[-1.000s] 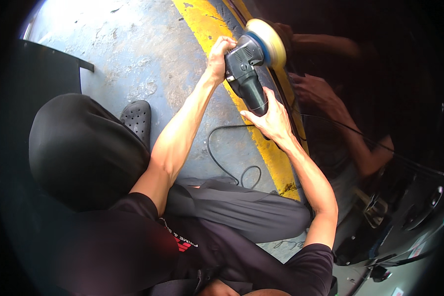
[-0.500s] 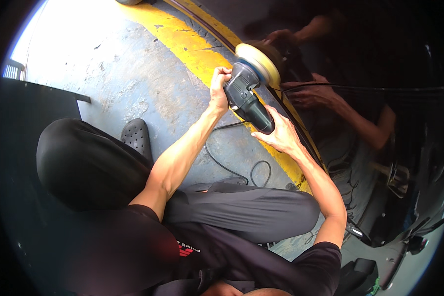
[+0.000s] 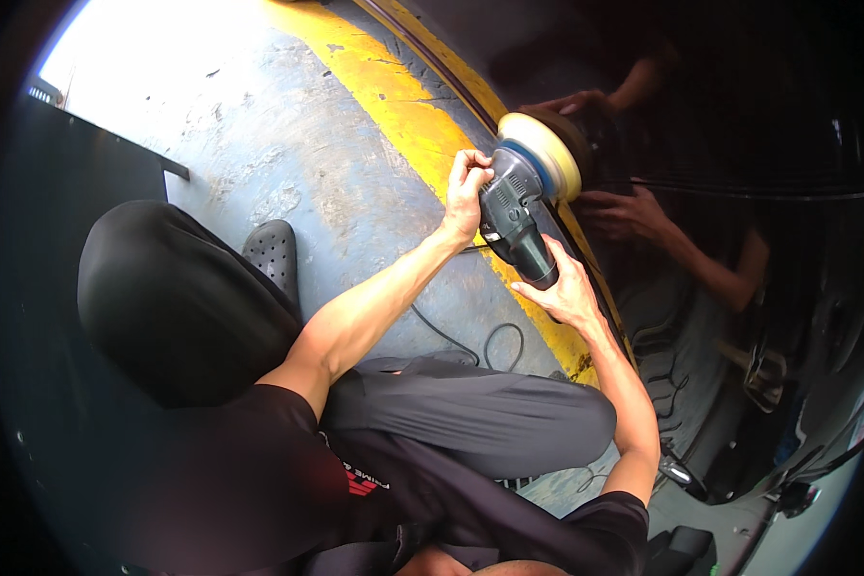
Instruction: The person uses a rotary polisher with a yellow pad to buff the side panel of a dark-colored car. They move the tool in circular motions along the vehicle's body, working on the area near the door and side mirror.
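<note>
I am crouched on a grey concrete floor point(image 3: 288, 163), looking down over my own knees, and both my hands are on a power polisher point(image 3: 520, 206) in the upper middle of the frame.

The polisher's long axis runs on a slant, from its black tail handle at the centre of the frame up and to the right to its round head. At that upper end sits a pale yellow foam pad point(image 3: 547, 154) with a blue backing ring, its face turned toward the glossy black car panel point(image 3: 739, 125) that fills the right side of the frame. The pad looks pressed against, or just beside, the panel; the dark shine makes the contact itself hard to judge.

My left hand point(image 3: 468, 192) is the nearer one to the pad. Its grip is clenched around the head of the machine, just left of the blue ring. My right hand point(image 3: 568, 293) sits at the lower end, fingers wrapped under the tail handle, grasping it from below and to the right.

A dark mirror image of hands and forearm shows in the panel, right of the pad. A broad yellow painted stripe point(image 3: 403, 106) runs diagonally along the floor beneath the tool. A black power cord point(image 3: 494, 346) loops on the floor below my right wrist. A black perforated clog point(image 3: 271, 252) lies at centre left.
</note>
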The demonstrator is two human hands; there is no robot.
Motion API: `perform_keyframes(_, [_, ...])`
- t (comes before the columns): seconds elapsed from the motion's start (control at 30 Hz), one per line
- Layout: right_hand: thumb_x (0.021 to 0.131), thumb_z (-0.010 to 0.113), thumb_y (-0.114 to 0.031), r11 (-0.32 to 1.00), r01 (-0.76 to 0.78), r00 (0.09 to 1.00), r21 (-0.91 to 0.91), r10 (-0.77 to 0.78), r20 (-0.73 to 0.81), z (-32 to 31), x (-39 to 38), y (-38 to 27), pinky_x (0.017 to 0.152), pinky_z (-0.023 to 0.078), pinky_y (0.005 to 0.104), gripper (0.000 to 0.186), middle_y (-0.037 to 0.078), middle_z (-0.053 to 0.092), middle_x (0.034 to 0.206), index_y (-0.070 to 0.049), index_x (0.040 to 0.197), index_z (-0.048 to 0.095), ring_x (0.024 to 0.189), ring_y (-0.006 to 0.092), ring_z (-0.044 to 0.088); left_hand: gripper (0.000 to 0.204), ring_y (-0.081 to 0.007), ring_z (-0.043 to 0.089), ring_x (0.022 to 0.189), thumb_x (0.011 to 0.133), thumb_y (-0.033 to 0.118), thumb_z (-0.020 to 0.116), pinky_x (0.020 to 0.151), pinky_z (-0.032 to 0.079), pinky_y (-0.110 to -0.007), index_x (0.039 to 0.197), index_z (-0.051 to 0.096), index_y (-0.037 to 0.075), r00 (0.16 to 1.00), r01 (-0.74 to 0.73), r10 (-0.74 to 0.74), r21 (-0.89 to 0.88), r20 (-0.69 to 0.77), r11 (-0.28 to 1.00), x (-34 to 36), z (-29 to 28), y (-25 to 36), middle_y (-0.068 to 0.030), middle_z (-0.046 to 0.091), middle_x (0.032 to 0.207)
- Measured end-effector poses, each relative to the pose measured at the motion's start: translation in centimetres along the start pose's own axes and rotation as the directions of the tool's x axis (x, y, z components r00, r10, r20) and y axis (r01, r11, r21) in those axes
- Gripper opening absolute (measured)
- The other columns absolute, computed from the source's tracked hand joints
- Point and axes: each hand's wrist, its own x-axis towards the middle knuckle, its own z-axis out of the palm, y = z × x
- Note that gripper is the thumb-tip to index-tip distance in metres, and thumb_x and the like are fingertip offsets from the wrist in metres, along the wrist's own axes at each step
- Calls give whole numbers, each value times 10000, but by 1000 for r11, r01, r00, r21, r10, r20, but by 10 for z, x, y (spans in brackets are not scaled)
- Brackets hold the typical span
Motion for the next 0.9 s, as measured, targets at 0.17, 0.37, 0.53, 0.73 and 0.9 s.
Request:
perform_keyframes(0.17, [774, 964, -387, 999, 0, 1000, -32, 1, 14, 1, 30, -19, 1032, 575, 465, 886, 243, 735, 1303, -26, 1478, 566, 1207, 389, 734, 121, -114, 521, 1023, 977, 114, 611, 983, 421, -281, 1093, 609, 81, 999, -24, 25, 37, -38, 999, 30, -11, 18, 4, 574, 1067])
perform_keyframes(0.37, [764, 971, -422, 1000, 20, 999, 16, -20, 46, 1, 79, -54, 1029, 578, 471, 917, 241, 761, 1251, -13, 1475, 559, 1173, 383, 752, 114, -101, 570, 955, 976, 134, 624, 927, 458, -265, 1073, 659, 87, 994, -52, 54, 27, -99, 998, 79, -27, 59, 20, 618, 1001])
perform_keyframes(0.53, [761, 970, -429, 1000, 11, 999, -19, -10, 43, 4, 130, -96, 990, 589, 454, 884, 227, 773, 1202, -3, 1436, 592, 1122, 345, 766, 107, -118, 577, 955, 950, 155, 652, 911, 467, -281, 1021, 687, 83, 986, -109, 114, 44, -122, 993, 134, -48, 98, -3, 644, 1008])
perform_keyframes(0.73, [763, 950, -497, 997, 44, 999, -65, -44, -1, 15, 185, -138, 901, 600, 430, 861, 186, 789, 1060, 21, 1371, 630, 979, 294, 783, 184, -141, 642, 958, 971, 216, 643, 911, 529, -316, 1047, 720, 68, 991, -38, 42, 36, -130, 999, 198, -90, 138, -29, 693, 1049])
perform_keyframes(0.9, [769, 939, -500, 998, 35, 999, -45, -35, -3, 18, 197, -147, 932, 596, 434, 871, 199, 780, 1104, 19, 1391, 619, 1015, 302, 776, 257, -152, 725, 783, 979, 298, 672, 742, 631, -338, 1097, 735, 79, 995, -5, 5, 7, -99, 1000, 209, -100, 148, -48, 734, 950])
